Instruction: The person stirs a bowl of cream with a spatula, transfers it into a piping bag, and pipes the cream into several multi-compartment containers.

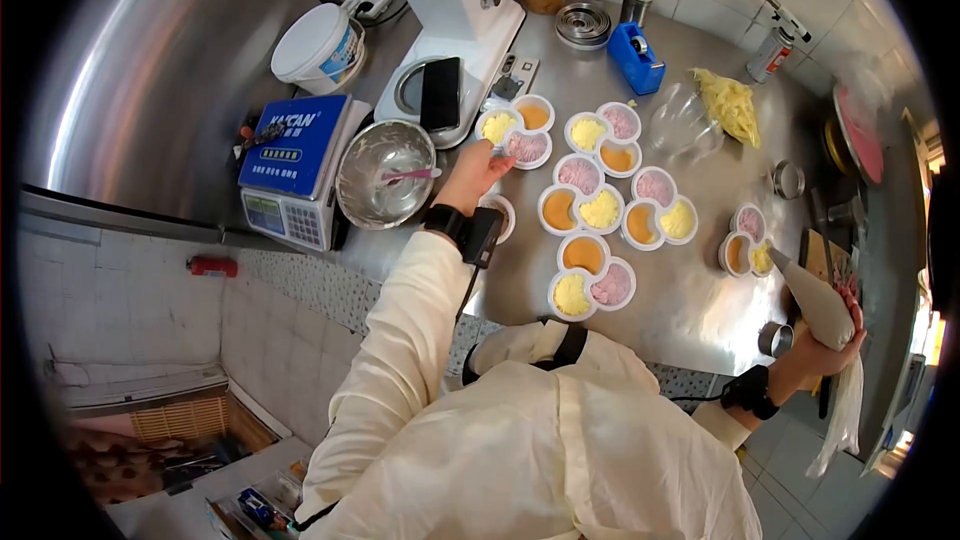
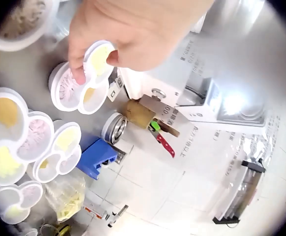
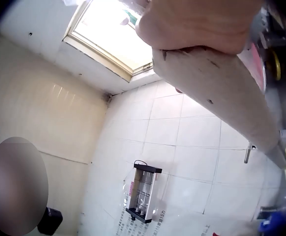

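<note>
In the head view, my left hand (image 1: pixel 472 180) reaches to a white three-lobed cup (image 2: pixel 55 94) at the back left of the group. The left wrist view has the thumb at its yellow lobe and fingers at its pink one, pinching it between them. My right hand (image 1: pixel 832 348) grips a filled piping bag (image 1: pixel 812 298) on the far right. The bag's narrow tip overlaps the yellow part of another three-lobed cup (image 1: pixel 724 258). Several more such cups (image 1: pixel 600 231) stand between the hands, with pink, yellow and orange-brown fillings.
A metal bowl (image 1: pixel 348 175) and a blue scale (image 1: pixel 290 145) are on the left. Behind stands a white machine with a phone (image 1: pixel 440 95) on it. Toward the back right are a blue tape dispenser (image 1: pixel 636 58), a yellow-filled bag (image 1: pixel 730 105) and a torch (image 1: pixel 772 52).
</note>
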{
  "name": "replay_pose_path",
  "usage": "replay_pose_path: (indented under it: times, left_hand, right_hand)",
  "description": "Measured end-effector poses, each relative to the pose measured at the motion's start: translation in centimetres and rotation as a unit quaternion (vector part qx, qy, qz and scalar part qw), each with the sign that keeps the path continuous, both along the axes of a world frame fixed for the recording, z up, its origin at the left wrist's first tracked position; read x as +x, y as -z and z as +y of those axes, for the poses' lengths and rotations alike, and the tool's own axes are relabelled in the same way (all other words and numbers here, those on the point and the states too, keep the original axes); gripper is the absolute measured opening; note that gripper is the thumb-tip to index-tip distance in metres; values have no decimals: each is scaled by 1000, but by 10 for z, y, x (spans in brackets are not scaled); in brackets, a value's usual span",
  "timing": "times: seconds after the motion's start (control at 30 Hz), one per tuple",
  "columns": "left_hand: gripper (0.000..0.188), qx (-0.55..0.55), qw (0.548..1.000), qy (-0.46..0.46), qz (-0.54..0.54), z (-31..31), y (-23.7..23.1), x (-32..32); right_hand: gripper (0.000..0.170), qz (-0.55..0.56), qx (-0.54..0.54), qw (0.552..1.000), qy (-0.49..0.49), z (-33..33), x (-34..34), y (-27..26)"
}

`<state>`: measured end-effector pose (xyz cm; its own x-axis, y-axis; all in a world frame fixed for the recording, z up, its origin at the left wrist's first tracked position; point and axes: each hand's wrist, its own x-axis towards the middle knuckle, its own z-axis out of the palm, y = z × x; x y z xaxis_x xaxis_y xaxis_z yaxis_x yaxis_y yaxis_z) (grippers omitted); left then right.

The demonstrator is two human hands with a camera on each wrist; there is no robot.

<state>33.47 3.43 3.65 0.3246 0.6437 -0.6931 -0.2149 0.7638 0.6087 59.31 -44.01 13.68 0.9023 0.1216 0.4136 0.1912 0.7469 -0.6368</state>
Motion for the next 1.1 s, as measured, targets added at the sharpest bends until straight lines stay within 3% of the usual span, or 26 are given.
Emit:
replay_pose_path:
  times: [0.07, 0.1, 0.13, 0.17, 0.27, 0.3, 0.43, 0.5, 0.57, 0.6, 0.63, 0.73, 0.77, 0.87, 0.93, 1.0, 1.1]
  left_hand:
    - [20, 22, 999, 9, 33, 9, 15, 10]
    - [18, 34, 996, 35, 71, 15, 26, 13]
    - [17, 47, 991, 61, 108, 23, 44, 15]
    - [15, 44, 992, 89, 80, 34, 71, 13]
    - [8, 31, 991, 88, 98, 25, 65, 11]
    - [9, 14, 991, 94, 94, 42, 91, 5]
    - [10, 58, 983, 50, 166, 18, 61, 18]
    - [14, 146, 988, -15, -41, 22, 78, 21]
    - [16, 180, 983, 10, -13, 13, 63, 20]
    - [17, 212, 976, 34, 21, 5, 52, 18]
    - [20, 210, 970, 98, 66, -15, 6, 12]
    - [21, 211, 968, 96, -100, -38, -30, -15]
    - [21, 210, 967, 101, -105, -49, -44, -23]
    - [23, 213, 957, 79, -178, -84, -86, -48]
    - [27, 271, 938, 42, -210, -110, -113, -62]
    - [29, 296, 931, 27, -213, -126, -125, -78]
    - [29, 344, 916, 9, -207, -139, -137, -99]
  right_hand:
    - [44, 71, -118, 974, 182, 11, -19, -12]
    - [44, 83, -119, 968, 203, 6, -20, -10]
    - [44, 85, -116, 968, 206, -1, -19, -5]
    - [43, 83, -108, 969, 206, -12, -16, 3]
    - [43, 84, -95, 971, 203, -27, -17, 12]
    - [42, 79, -90, 974, 194, -31, -16, 14]
    - [42, 104, -115, 966, 207, -20, -23, 4]
    - [42, 100, -113, 967, 204, -6, -26, 0]
    - [42, 95, -114, 968, 203, 8, -27, -4]
    - [42, 49, -86, 985, 144, 15, -27, -6]
    - [43, 3, -60, 995, 85, 24, -27, -10]
    - [46, -104, -62, 992, 40, 71, -41, -42]
    - [47, -136, -34, 990, -8, 83, -43, -50]
    - [51, -179, 50, 977, -105, 136, -75, -90]
    - [52, -188, 83, 969, -136, 166, -101, -112]
    - [53, -256, 138, 937, -195, 191, -124, -128]
    - [54, -296, 129, 916, -238, 218, -150, -133]
